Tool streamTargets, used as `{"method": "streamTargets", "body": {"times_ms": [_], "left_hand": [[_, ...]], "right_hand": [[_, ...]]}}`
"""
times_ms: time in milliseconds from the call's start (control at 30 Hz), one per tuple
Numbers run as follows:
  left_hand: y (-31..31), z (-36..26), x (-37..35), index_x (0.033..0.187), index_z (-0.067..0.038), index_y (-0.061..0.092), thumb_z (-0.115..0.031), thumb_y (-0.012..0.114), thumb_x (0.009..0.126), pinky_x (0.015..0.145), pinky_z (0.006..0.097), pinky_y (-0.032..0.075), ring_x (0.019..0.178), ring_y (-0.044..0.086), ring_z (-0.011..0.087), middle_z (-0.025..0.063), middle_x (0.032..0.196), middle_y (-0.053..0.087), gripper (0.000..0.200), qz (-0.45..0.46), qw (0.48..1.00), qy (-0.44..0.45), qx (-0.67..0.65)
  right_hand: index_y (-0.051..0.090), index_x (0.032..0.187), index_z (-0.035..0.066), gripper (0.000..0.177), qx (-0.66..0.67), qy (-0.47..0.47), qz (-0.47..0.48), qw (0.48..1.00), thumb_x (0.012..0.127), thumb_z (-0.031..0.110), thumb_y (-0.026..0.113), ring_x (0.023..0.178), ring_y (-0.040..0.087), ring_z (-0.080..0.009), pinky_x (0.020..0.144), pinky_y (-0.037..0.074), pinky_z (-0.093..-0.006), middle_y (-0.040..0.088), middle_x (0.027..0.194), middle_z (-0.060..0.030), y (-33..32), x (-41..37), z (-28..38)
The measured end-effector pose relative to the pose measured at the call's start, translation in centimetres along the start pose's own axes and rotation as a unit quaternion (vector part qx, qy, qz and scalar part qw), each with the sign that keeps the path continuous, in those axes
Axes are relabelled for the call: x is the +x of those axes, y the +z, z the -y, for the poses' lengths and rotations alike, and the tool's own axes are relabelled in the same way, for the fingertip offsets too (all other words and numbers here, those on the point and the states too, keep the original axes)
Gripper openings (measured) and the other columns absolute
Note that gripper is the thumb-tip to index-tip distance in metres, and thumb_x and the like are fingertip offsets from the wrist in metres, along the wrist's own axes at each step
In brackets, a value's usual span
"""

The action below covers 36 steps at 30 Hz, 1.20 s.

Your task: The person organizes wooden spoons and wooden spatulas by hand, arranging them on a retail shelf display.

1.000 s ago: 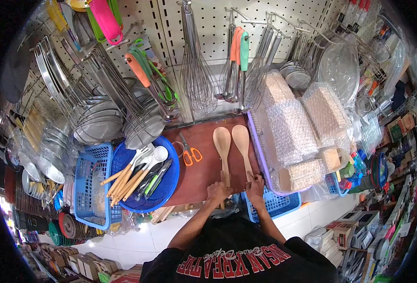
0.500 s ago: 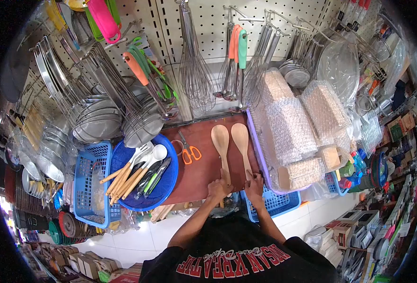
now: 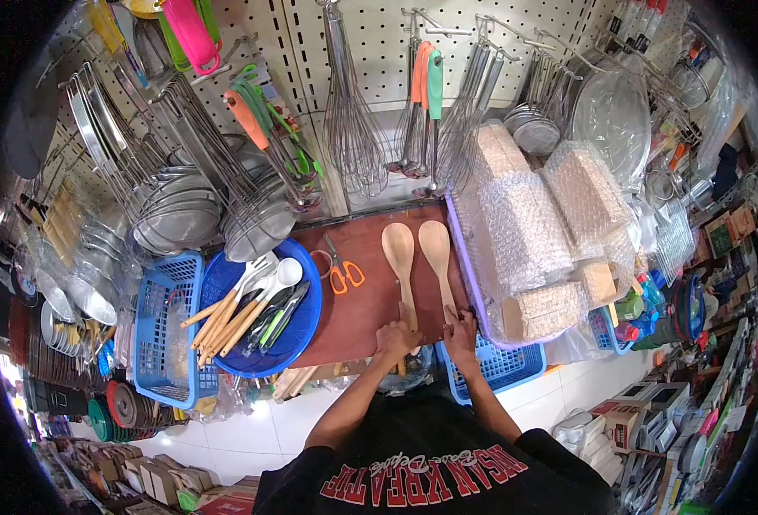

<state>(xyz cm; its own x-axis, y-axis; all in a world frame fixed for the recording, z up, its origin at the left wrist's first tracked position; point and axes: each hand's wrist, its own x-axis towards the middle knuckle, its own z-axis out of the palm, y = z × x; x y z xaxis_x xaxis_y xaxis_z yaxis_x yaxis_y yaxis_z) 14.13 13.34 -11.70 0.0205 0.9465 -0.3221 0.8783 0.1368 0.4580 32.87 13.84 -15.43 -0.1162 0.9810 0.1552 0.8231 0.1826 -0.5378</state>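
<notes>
Two wooden spoons lie side by side on the reddish-brown board, bowls pointing away from me. My left hand is closed round the handle of the left wooden spoon. The handle end of the right wooden spoon is in the closed fingers of my right hand, at the board's near edge. Orange-handled scissors and a roll of tape rest on the board left of the spoons. Farther left, a round blue basket holds wooden-handled utensils and dark and green utensils.
Right of the board, a purple-rimmed basket holds bubble-wrapped packages. A blue basket sits below it, another at left. Whisks, ladles and strainers hang from the pegboard behind.
The view has shifted slightly. Both hands stay on the spoon handles, and the spoons lie almost as before.
</notes>
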Motion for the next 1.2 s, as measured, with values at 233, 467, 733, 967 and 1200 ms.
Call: {"method": "streamTargets", "body": {"times_ms": [233,467,733,967,1200], "left_hand": [[1.3,1.1,-0.5,0.145,0.004,0.024,-0.046,0.066,0.076,0.065,0.0462,0.054,0.070,0.067,0.0371,0.0232,0.075,0.067,0.095,-0.103,0.993,0.052,-0.004],[-0.1,0.1,-1.9,0.146,-0.002,0.026,-0.052,0.068,0.074,0.061,0.0439,0.054,0.068,0.067,0.0350,0.0208,0.073,0.067,0.097,-0.091,0.995,0.038,-0.016],[0.1,0.4,-1.8,0.146,-0.003,0.026,-0.052,0.069,0.072,0.065,0.0438,0.055,0.070,0.068,0.0339,0.0207,0.071,0.067,0.098,-0.090,0.995,0.042,-0.002],[-0.3,0.5,-1.8,0.149,-0.009,0.022,-0.053,0.069,0.071,0.069,0.0436,0.055,0.073,0.068,0.0340,0.0208,0.076,0.068,0.101,-0.060,0.997,0.038,0.000],[-0.4,1.6,-2.3,0.150,-0.010,0.019,-0.055,0.068,0.074,0.072,0.0441,0.054,0.078,0.068,0.0361,0.0221,0.081,0.068,0.101,-0.048,0.996,0.062,-0.047]], "right_hand": [[0.056,0.131,0.012,0.048,0.012,-0.025,-0.016,0.999,0.083,0.013,0.061,0.112,0.045,-0.0381,0.097,0.036,-0.0467,0.051,0.117,-0.0230,0.3,0.1,-0.4],[0.055,0.131,0.012,0.046,0.007,-0.052,-0.026,0.998,0.085,0.016,0.060,0.111,0.046,-0.0392,0.096,0.037,-0.0474,0.055,0.114,-0.0234,0.8,-0.1,-1.2],[0.054,0.132,0.015,0.048,-0.005,-0.026,-0.007,1.000,0.085,0.015,0.061,0.111,0.047,-0.0400,0.095,0.038,-0.0480,0.050,0.117,-0.0229,-0.2,-0.1,0.0],[0.054,0.132,0.015,0.050,-0.010,-0.030,-0.008,0.999,0.083,0.013,0.062,0.110,0.047,-0.0401,0.096,0.038,-0.0472,0.050,0.117,-0.0227,0.1,-0.1,-0.3],[0.051,0.134,0.015,0.051,-0.017,0.009,0.011,1.000,0.084,0.013,0.063,0.111,0.046,-0.0389,0.096,0.038,-0.0471,0.046,0.121,-0.0197,-0.5,-0.2,0.7]]}}
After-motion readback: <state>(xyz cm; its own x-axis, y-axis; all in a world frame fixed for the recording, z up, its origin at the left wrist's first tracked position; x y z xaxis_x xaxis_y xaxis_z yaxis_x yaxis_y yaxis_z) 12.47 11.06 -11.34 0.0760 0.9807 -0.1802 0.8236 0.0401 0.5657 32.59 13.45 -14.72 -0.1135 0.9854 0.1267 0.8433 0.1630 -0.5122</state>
